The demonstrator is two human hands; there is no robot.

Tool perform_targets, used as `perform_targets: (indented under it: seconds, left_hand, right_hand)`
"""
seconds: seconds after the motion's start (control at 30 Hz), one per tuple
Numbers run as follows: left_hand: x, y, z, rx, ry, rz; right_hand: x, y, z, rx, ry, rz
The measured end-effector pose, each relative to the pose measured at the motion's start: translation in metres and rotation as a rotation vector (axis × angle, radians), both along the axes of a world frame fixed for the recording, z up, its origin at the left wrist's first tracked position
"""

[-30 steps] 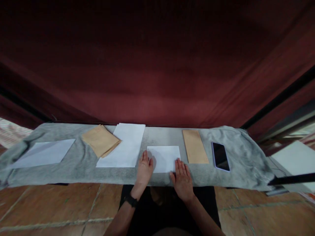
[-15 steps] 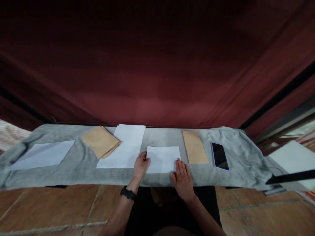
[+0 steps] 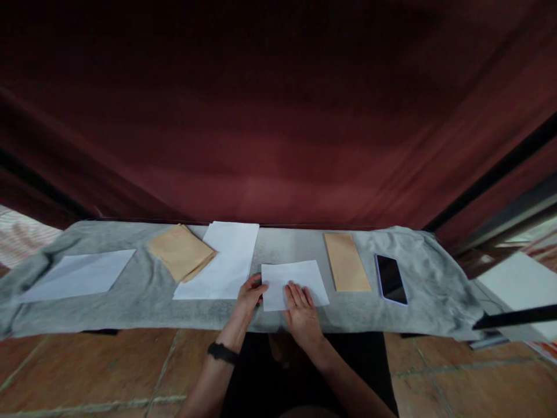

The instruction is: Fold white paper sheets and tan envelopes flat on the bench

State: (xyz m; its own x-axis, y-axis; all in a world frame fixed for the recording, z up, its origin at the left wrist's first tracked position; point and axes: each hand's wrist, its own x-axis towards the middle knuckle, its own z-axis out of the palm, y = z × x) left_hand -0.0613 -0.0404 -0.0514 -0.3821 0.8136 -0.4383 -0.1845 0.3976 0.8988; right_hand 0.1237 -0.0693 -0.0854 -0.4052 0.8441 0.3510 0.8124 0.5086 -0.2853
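Note:
In front of me a sheet of white paper (image 3: 282, 276), seemingly folded, lies slightly turned on the grey cloth. My left hand (image 3: 251, 293) pinches its left edge, thumb on top and fingers curled at the side. Flat on the lower middle of the paper rests my right hand (image 3: 301, 310), its fingers stretched out. A stack of larger white sheets (image 3: 232, 255) lies just left of my left hand. Brown envelopes (image 3: 180, 249) partly overlap that stack. To the right of the folded paper is a single-looking brown envelope (image 3: 347, 261).
Grey cloth (image 3: 148, 313) covers the narrow table. A phone with a pale purple case (image 3: 391, 280) lies at the right, and another white sheet (image 3: 80, 274) at the far left. A dark red curtain (image 3: 270, 145) hangs behind the table. A white panel (image 3: 517, 284) stands at the right.
My right hand has slid left from the paper's right edge onto its lower middle. The paper has turned a little, its lower right corner now further right. My left hand stays at the left edge.

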Motion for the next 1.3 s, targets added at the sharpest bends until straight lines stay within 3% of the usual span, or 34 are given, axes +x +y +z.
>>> perform_targets:
  seconds: [0.13, 0.27, 0.43, 0.63, 0.83, 1.03, 1.3]
  left_hand:
    - [0.003, -0.006, 0.004, 0.028, -0.207, 0.041]
    - [0.010, -0.009, 0.007, 0.043, -0.492, 0.039]
    - [0.023, -0.007, 0.012, 0.063, -0.579, 0.027]
    - [0.030, -0.009, 0.022, 0.189, -0.360, -0.079]
    - [0.019, -0.006, 0.027, 0.189, -0.216, -0.197]
    - [-0.008, 0.013, 0.029, 0.178, 0.155, -0.352]
    - [-0.014, 0.043, 0.024, 0.195, 0.452, -0.337]
  right_hand:
    - [0.002, 0.007, 0.014, -0.034, -0.032, 0.010]
    - [0.004, 0.012, 0.048, -0.068, 0.096, 0.047]
    - [0.008, 0.023, 0.096, -0.266, 0.592, 0.085]
    - [0.018, 0.041, 0.123, -0.546, 1.207, -0.124]
    - [0.024, 0.053, 0.104, -0.735, 1.561, -0.257]
    - [0.042, 0.049, 0.068, -0.758, 1.586, -0.422]
    - [0.063, 0.037, 0.025, -0.752, 1.488, -0.498]
